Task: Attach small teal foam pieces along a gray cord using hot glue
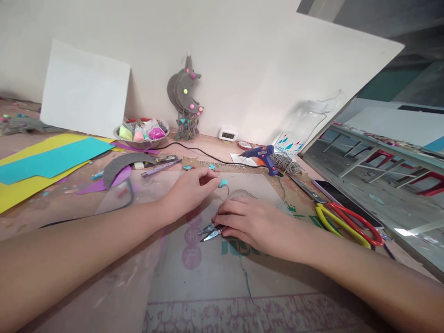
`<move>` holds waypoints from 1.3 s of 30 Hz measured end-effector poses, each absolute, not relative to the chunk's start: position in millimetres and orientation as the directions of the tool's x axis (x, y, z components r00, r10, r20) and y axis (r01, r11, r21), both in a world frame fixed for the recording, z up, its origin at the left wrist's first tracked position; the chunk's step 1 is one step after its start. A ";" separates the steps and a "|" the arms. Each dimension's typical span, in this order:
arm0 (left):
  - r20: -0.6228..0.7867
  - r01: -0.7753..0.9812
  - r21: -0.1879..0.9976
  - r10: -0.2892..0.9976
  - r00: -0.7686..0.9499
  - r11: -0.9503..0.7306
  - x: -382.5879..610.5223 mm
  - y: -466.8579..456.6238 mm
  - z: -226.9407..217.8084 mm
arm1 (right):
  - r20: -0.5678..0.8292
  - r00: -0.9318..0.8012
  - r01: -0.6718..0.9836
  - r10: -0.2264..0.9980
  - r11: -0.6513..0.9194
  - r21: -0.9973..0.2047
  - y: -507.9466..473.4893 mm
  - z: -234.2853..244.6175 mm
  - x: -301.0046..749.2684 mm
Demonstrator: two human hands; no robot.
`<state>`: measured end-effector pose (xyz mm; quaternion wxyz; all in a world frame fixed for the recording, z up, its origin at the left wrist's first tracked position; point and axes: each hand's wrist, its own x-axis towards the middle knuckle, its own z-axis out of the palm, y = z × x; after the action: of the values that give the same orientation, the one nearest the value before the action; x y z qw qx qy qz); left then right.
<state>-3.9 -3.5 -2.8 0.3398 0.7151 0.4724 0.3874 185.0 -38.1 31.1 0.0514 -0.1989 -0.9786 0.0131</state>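
My left hand (pixel 190 187) pinches a small teal felt piece (pixel 223 183) between thumb and fingertips, just above the clear plastic sheet (pixel 194 259) on the table. My right hand (pixel 249 222) rests palm down on that sheet, its fingers closed over small thread snips (pixel 209 232) whose blades point left. A thin grey cord (pixel 239 192) curves between the two hands.
Large red and yellow scissors (pixel 343 219) lie at the right beside a phone (pixel 335 192). A blue glue gun (pixel 262 156), twine, a pen (pixel 157 169), grey felt arcs, teal and yellow sheets (pixel 45 164), a bowl of pom-poms (pixel 140 134) and a grey felt moon decoration (pixel 185 99) stand further back.
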 end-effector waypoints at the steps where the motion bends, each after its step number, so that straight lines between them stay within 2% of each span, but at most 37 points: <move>1: 0.232 0.416 0.850 0.939 0.255 -0.323 -3.9 -3.4 -2.8 | 0.102 -0.918 0.384 0.382 0.923 -0.003 -38.7 24.3 183.2; 3: 0.229 0.420 0.849 0.940 0.253 -0.320 -3.9 -3.7 -2.5 | 0.112 -0.921 0.381 0.372 0.922 0.069 -39.4 14.6 181.7; 5: 0.224 0.421 0.851 0.943 0.247 -0.313 -4.1 -4.4 -1.9 | 0.150 -0.911 0.400 0.384 0.912 0.093 -39.9 12.6 183.1; 7: 0.208 0.416 0.859 0.946 0.249 -0.299 -4.4 -5.4 -1.4 | 0.249 -0.856 0.474 0.453 0.880 0.029 -39.2 18.2 186.6; 11: 0.183 0.404 0.873 0.951 0.249 -0.274 -4.7 -6.7 -1.6 | 0.490 -0.601 0.622 0.631 0.755 -0.208 -27.4 34.4 198.4; 13: 0.193 0.409 0.870 0.954 0.231 -0.275 -4.7 -6.9 -1.8 | 0.531 -0.515 0.674 0.673 0.701 -0.234 -16.7 34.8 205.1; 16: 0.202 0.413 0.866 0.954 0.222 -0.280 -4.7 -7.2 -1.4 | 0.525 -0.522 0.723 0.672 0.675 -0.145 -2.3 23.9 212.7; 20: 0.223 0.425 0.856 0.953 0.207 -0.293 -4.3 -8.2 0.4 | 0.513 -0.626 0.708 0.587 0.704 0.058 2.6 9.5 214.3; 23: 0.219 0.439 0.852 0.956 0.196 -0.285 -3.9 -8.6 1.5 | 0.526 -0.652 0.701 0.546 0.698 0.145 0.5 7.0 212.1; 28: 0.218 0.441 0.850 0.955 0.202 -0.287 -4.0 -8.4 1.6 | 0.524 -0.644 0.726 0.557 0.662 0.187 1.5 6.3 211.8; 32: 0.190 0.440 0.859 0.961 0.200 -0.262 -4.2 -8.9 1.9 | 0.525 -0.674 0.703 0.520 0.671 0.238 3.0 5.6 212.3; 39: 0.151 0.385 0.895 0.966 0.208 -0.223 -4.0 -9.6 2.8 | 0.510 -0.670 0.715 0.540 0.655 0.246 3.4 4.2 211.1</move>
<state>-4.0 -9.6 2.8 0.3764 0.6800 0.4970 0.3859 211.1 3.4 4.2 0.2003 -0.3534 -0.8873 -0.2183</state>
